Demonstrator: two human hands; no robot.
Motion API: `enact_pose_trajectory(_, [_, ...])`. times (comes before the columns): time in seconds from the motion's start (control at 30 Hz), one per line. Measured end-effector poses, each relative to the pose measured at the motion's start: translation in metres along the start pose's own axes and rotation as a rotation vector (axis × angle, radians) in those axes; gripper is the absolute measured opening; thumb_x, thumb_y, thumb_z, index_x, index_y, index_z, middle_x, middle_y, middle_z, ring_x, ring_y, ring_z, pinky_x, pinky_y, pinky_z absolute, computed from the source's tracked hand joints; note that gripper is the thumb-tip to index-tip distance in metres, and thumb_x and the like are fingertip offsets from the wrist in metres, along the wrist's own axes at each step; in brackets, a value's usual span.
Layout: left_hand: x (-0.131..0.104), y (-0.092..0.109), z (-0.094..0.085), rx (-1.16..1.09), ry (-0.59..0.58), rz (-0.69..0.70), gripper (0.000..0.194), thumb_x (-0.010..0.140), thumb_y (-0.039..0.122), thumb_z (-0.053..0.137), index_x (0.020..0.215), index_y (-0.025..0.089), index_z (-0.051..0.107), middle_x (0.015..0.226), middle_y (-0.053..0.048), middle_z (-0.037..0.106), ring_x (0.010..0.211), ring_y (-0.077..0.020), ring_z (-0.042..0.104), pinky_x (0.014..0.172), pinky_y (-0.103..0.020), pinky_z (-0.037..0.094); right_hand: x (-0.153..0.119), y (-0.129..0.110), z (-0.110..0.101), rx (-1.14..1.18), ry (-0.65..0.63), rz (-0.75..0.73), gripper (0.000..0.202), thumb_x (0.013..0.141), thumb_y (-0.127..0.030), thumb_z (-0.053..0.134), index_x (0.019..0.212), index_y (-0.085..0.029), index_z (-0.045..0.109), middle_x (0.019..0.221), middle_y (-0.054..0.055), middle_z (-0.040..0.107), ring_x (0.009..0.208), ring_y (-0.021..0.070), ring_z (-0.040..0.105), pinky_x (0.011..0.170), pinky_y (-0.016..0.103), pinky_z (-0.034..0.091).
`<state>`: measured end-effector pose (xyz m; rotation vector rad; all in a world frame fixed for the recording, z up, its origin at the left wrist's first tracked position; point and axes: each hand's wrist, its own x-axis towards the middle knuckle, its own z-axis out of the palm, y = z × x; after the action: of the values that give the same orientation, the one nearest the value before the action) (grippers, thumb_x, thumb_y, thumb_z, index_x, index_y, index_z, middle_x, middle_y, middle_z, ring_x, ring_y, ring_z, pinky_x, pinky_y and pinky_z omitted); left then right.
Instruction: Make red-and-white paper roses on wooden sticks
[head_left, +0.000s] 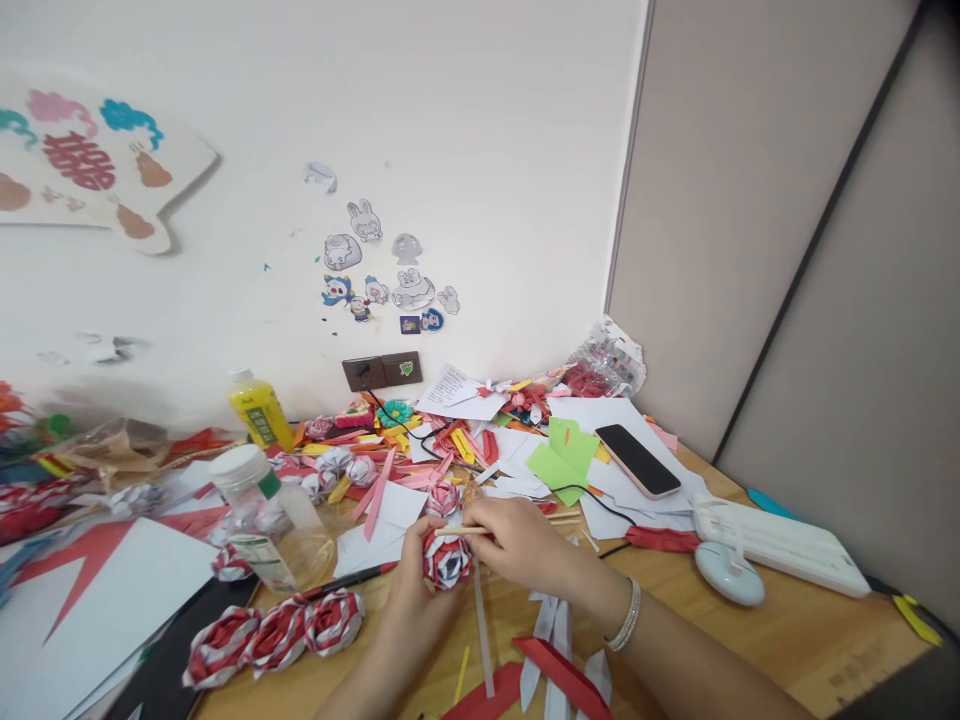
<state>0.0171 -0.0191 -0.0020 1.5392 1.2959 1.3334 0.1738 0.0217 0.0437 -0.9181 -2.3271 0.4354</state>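
Observation:
My left hand [411,575] is closed around a red-and-white folded paper flower [448,563] near the middle of the desk. In my right hand [514,535] is a thin wooden stick [456,531], lying level across the top of the flower. A narrow translucent strip [481,635] hangs below my right hand. Three more red-and-white paper flowers [279,635] lie in a row left of my left arm. Folded red paper strips [562,672] and white paper strips [557,640] are on the desk between my forearms.
A clear plastic jar [270,520] with a white lid stands to the left, with a yellow bottle [262,408] behind it. Coloured paper scraps [465,445] heap along the wall. On the right are a phone [637,460], a white power strip [784,545] and a mouse [727,575].

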Motion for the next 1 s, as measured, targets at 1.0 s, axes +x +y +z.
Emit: enact_pose_trajectory(1.0, [0.005, 0.001, -0.005, 0.057, 0.226, 0.066, 0.046, 0.065, 0.027, 0.068, 0.101, 0.021, 0.041, 0.093, -0.002, 0.053, 0.082, -0.0186, 0.058, 0.073, -0.032, 0.049, 0.0, -0.004, 0.008, 0.03, 0.116, 0.024, 0.009, 0.085, -0.024, 0.051, 0.079, -0.019, 0.054, 0.071, -0.003, 0.056, 0.064, 0.0112, 0.05, 0.057, 0.021, 0.029])
